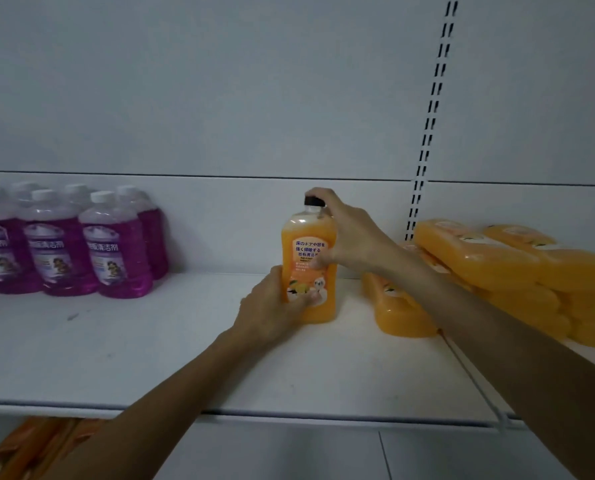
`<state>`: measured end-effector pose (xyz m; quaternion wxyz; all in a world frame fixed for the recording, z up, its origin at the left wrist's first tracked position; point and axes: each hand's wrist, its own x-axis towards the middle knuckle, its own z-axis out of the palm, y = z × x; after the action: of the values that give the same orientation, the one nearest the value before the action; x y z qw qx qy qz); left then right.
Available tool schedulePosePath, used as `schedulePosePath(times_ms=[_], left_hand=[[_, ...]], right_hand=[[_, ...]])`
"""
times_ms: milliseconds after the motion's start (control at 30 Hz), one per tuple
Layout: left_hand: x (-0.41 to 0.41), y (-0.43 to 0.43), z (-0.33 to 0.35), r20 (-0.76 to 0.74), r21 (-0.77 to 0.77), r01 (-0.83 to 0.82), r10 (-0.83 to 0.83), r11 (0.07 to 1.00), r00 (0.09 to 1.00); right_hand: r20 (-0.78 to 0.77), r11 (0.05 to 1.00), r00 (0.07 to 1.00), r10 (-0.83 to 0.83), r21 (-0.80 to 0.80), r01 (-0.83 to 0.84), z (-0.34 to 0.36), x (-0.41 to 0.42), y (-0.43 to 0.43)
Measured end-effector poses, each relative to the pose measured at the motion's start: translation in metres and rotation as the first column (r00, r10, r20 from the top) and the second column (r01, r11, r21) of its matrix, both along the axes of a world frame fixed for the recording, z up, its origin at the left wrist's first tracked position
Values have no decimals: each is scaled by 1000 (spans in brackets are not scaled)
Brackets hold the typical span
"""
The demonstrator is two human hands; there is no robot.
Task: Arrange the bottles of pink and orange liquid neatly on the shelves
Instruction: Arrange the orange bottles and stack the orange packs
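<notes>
The left hand (271, 303) grips the lower body of an upright orange bottle (308, 258) on the shelf (150, 358); the right hand (344, 230) curls over its cap (314, 201). Well left of the left hand stand pink bottles (64, 244); just right of the right hand lie fallen orange bottles (517, 271).

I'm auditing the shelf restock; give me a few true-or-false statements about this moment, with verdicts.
1. Both the left hand and the right hand hold the upright orange bottle. True.
2. Its cap is white. False: the cap is black.
3. The pink bottles stand upright at the left. True.
4. The orange bottles at the right stand upright. False: they lie piled on their sides.
</notes>
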<state>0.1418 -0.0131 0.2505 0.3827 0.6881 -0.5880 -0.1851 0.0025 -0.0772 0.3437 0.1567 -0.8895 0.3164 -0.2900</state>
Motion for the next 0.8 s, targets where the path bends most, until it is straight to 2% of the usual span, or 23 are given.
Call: schedulePosePath(times_ms=[33, 100, 167, 300, 533, 700, 767, 800], left_hand=[[7, 0, -1, 183, 71, -53, 39, 996, 982], [18, 4, -6, 479, 143, -143, 58, 979, 876], [23, 10, -14, 609, 157, -137, 13, 978, 793], [26, 14, -17, 666, 168, -82, -52, 982, 744], [26, 12, -19, 667, 164, -80, -51, 983, 743], [21, 12, -12, 710, 130, -97, -24, 987, 704], [17, 9, -3, 733, 89, -84, -8, 993, 680], [14, 6, 4, 716, 65, -64, -1, 996, 698]], right_hand=[[1, 1000, 1000, 5, -27, -5, -3, 9, -4], [7, 998, 1000, -1, -67, 1, -9, 26, -13], [21, 993, 997, -68, -95, 69, -16, 41, -24], [9, 953, 973, -230, -203, 227, -27, 64, -44], [-37, 882, 917, -398, -290, 371, -27, 72, -56], [-139, 896, 909, -393, -278, 345, -20, 63, -49], [-141, 904, 908, -395, -239, 356, -12, 49, -43], [-124, 899, 905, -408, -226, 374, -5, 39, -42]])
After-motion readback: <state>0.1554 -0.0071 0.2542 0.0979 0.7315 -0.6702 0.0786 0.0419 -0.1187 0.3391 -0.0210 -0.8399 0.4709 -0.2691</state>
